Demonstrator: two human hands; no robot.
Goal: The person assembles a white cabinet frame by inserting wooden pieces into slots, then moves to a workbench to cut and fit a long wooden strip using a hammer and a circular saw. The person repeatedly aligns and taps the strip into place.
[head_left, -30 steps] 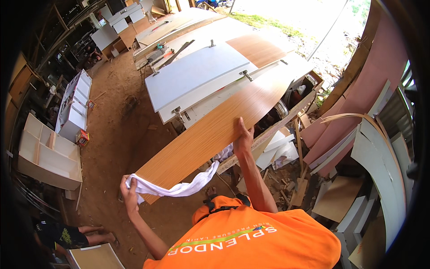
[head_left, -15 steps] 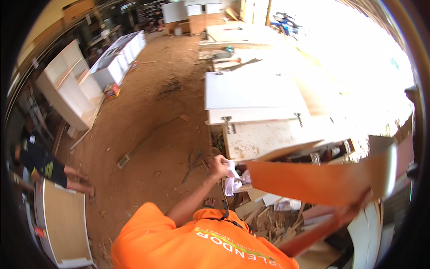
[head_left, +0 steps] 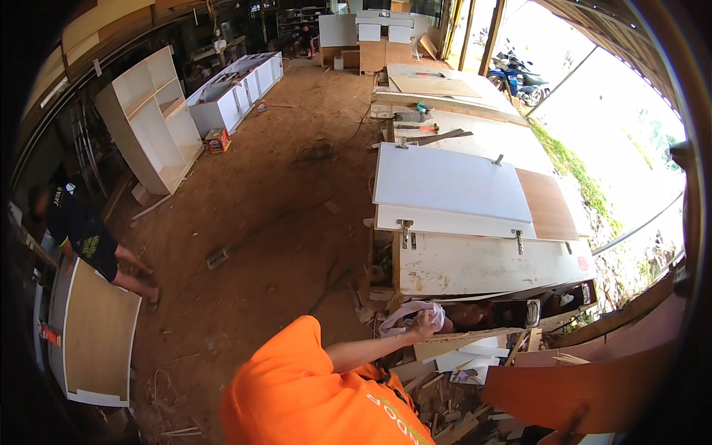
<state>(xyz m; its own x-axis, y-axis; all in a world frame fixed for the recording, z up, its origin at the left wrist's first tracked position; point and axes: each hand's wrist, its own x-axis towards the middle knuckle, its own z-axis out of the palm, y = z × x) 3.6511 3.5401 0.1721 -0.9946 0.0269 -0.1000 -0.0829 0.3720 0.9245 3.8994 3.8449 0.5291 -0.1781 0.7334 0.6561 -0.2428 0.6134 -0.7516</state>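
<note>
My left hand (head_left: 424,323) is closed on a pale pinkish cloth (head_left: 398,317) at the open shelf under the near end of the workbench. Part of the cloth hangs bunched over the shelf edge. Low on the right, a brown curved-looking thin board (head_left: 541,386) tilts over the scrap pile. My right hand (head_left: 574,421) is dim and blurred at that board's lower edge, gripping it; its fingers are hard to make out.
White panels with hinges (head_left: 452,182) lie on the long workbench (head_left: 475,263). Wood offcuts (head_left: 452,426) litter the ground below. A person (head_left: 81,230) bends over a panel (head_left: 100,334) at left. A white cabinet (head_left: 152,126) stands behind. Tools (head_left: 415,116) lie farther along the bench.
My left hand has moved right and nearer with the cloth, to the shelf under the bench. The brown board has dropped lower in my right hand. The view has shifted.
</note>
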